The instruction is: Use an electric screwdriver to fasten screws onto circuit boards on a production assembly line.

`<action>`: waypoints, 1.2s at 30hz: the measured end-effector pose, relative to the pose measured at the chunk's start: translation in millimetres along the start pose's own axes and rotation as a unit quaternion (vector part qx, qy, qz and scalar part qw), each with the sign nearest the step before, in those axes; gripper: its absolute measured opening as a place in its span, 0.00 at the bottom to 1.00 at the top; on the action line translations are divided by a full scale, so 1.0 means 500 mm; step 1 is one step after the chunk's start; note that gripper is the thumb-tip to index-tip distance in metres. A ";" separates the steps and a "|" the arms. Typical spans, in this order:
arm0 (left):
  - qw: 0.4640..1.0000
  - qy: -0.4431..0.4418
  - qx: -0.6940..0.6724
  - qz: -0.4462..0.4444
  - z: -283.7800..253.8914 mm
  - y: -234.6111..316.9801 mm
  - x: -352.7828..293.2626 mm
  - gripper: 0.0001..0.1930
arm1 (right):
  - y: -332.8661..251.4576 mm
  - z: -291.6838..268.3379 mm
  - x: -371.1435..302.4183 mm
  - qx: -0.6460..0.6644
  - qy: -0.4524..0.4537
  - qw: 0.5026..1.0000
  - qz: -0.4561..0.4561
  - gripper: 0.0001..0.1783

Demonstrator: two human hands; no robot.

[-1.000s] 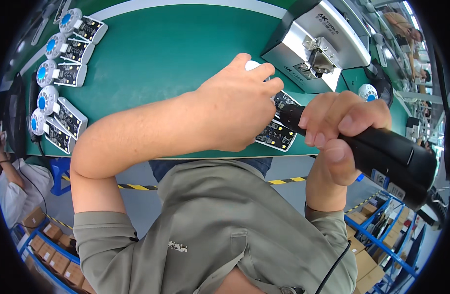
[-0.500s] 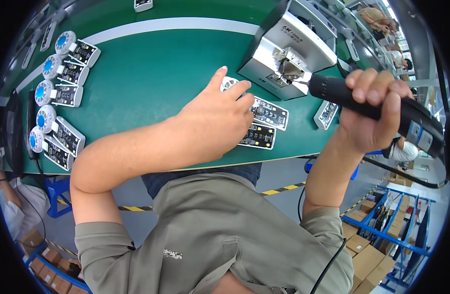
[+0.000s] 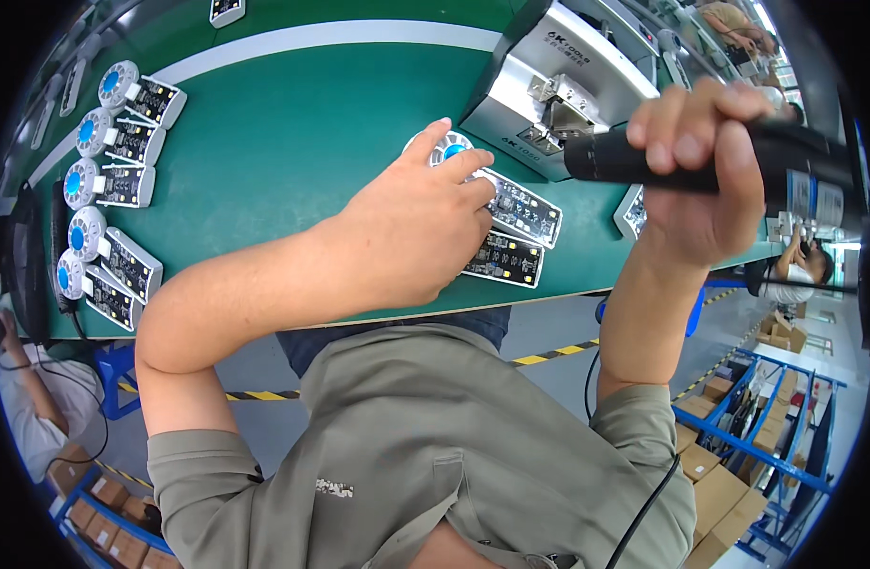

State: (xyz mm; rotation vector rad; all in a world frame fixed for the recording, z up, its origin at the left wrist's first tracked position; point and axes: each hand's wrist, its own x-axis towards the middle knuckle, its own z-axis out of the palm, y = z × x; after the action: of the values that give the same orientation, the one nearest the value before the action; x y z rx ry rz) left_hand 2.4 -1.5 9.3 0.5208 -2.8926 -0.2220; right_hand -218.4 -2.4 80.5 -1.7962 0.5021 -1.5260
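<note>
My left hand (image 3: 425, 218) lies over two white devices with bare circuit boards, its fingers curled on the upper one. That upper device (image 3: 522, 211) has a round white head with a blue centre, partly covered by my fingers. The lower device (image 3: 506, 259) lies alongside, its other end hidden beneath my hand. Raised at the right, my right hand (image 3: 705, 171) is wrapped round a black electric screwdriver (image 3: 605, 156). The screwdriver's front end points left, before the silver screw feeder (image 3: 549, 85); its bit cannot be made out.
Several similar devices (image 3: 127, 185) stand in a column along the green table's left side. Another device (image 3: 630, 211) lies right of the screw feeder, partly behind my right forearm. A white strip (image 3: 330, 35) crosses the table's far part. Blue shelving with boxes (image 3: 738, 465) stands at lower right.
My right hand has lifted the screwdriver up and left; its front end now overlaps the feeder's lower front. More of the upper device's round head shows beside my left fingers.
</note>
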 end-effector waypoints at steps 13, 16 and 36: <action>0.999 0.038 -0.002 0.022 0.002 -0.003 0.004 0.06 | 0.003 0.062 -0.097 0.084 -0.016 0.996 0.033 0.16; 0.999 0.049 -0.003 0.022 0.005 -0.003 0.002 0.06 | 0.016 0.066 -0.099 0.092 -0.017 0.995 0.036 0.17; 0.997 0.069 -0.036 0.016 0.009 -0.008 0.004 0.05 | 0.025 0.080 -0.088 0.104 -0.023 0.990 0.094 0.11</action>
State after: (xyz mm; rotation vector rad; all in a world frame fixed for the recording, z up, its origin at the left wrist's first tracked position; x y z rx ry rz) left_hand 0.9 -5.3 4.7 0.4571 -2.7459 -0.2745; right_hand -187.9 30.4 39.6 -1.5749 0.4580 -1.3516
